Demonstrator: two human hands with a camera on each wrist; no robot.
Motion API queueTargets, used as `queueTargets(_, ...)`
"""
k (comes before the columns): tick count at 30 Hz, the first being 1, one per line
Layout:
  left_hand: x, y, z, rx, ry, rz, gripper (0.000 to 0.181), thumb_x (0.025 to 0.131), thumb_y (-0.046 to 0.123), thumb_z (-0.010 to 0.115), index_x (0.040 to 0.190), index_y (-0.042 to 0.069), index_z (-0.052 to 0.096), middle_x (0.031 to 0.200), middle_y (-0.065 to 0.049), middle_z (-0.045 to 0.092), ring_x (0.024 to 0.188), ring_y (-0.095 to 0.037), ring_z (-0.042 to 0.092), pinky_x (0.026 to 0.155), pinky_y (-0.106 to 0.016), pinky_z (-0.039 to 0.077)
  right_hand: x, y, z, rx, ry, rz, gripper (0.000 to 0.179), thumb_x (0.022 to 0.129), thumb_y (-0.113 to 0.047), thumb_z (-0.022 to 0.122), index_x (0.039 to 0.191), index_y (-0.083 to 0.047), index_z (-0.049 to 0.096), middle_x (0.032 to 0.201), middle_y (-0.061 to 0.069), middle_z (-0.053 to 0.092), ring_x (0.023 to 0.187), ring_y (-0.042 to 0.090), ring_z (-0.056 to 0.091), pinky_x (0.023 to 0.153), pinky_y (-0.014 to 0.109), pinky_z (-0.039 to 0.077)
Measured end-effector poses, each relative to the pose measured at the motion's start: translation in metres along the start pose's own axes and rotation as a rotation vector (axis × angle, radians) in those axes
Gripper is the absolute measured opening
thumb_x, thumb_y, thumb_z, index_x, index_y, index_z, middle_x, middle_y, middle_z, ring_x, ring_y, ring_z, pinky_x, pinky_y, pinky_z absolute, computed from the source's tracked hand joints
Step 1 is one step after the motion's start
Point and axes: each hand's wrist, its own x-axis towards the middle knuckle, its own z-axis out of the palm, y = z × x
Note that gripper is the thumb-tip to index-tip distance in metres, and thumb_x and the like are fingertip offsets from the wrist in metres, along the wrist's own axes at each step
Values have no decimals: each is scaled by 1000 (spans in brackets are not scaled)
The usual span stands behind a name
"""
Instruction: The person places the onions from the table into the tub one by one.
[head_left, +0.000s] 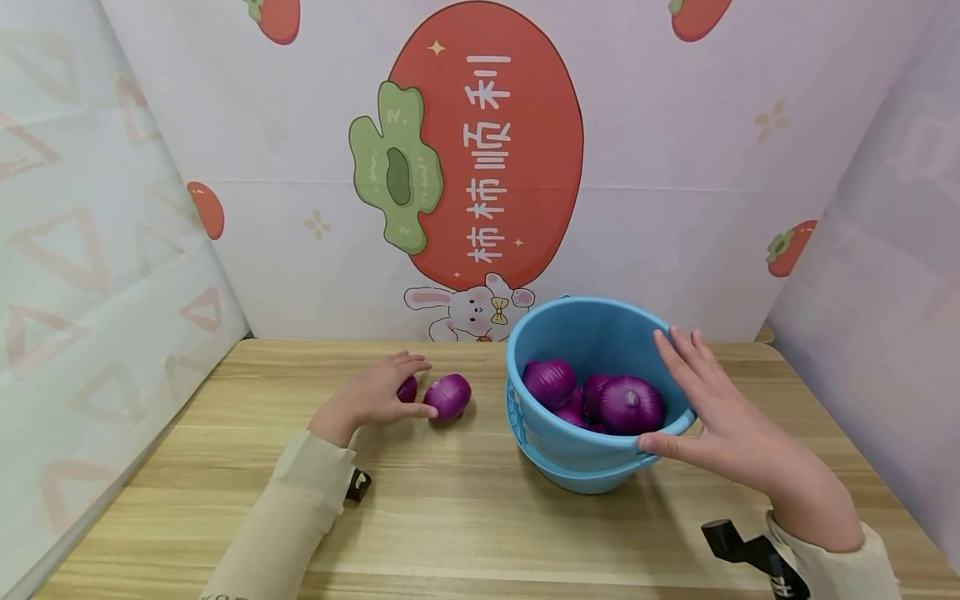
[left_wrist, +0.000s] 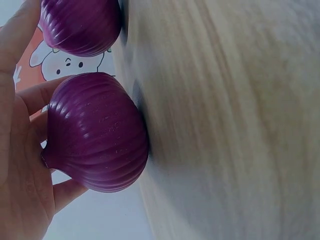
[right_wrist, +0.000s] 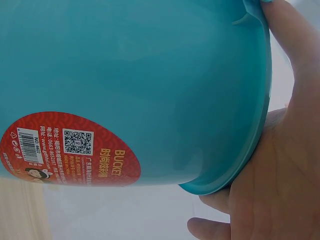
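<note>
My left hand reaches over a purple onion on the wooden table, with fingers spread and barely bent around its far side. In the head view that onion is mostly hidden behind the hand. Near the thumb tip lies a second purple onion. A blue bucket stands to the right with several purple onions inside. My right hand rests against the bucket's right rim, its fingers straight and spread, the thumb on the near edge.
The wooden table runs up to a white backdrop printed with persimmons and a rabbit. White cloth walls close in both sides. A red label is stuck on the bucket's side.
</note>
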Motion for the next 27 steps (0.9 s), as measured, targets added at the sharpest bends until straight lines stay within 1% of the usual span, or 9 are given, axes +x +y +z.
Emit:
queueTargets(7,-1,-4,2,-8,-7,-11,88,81,65,69,144,7,50,153,-14,46,146,-39,34,116,-57,35,0,-1,0,0,0,2,113,80,-41,81,161,-21,4,169,7,-6,153,35,-20,100,86,14)
queueTargets(12,-1,-7,4,-8,-7,-6,88,80,65,70,144,7,51,152,-15,46,146,-39,35,116,-57,34,0,-1,0,-1,0,3,114,80,-41,81,161,-23,3,169,7,-7,153,34,-20,100,85,14)
queueTargets(20,-2,-10,4,-17,5,16,89,76,57,78,142,4,51,151,-18,46,144,-44,36,113,-60,36,0,-1,0,0,-1,-2,114,80,-40,81,161,-24,2,169,7,-7,153,34,-20,101,85,13)
queueTargets(27,-2,-12,3,-22,5,18,90,75,53,82,143,3,51,151,-19,45,143,-42,38,114,-57,36,0,0,0,-9,-1,-2,114,80,-41,80,161,-23,2,169,7,-7,153,34,-20,102,84,13)
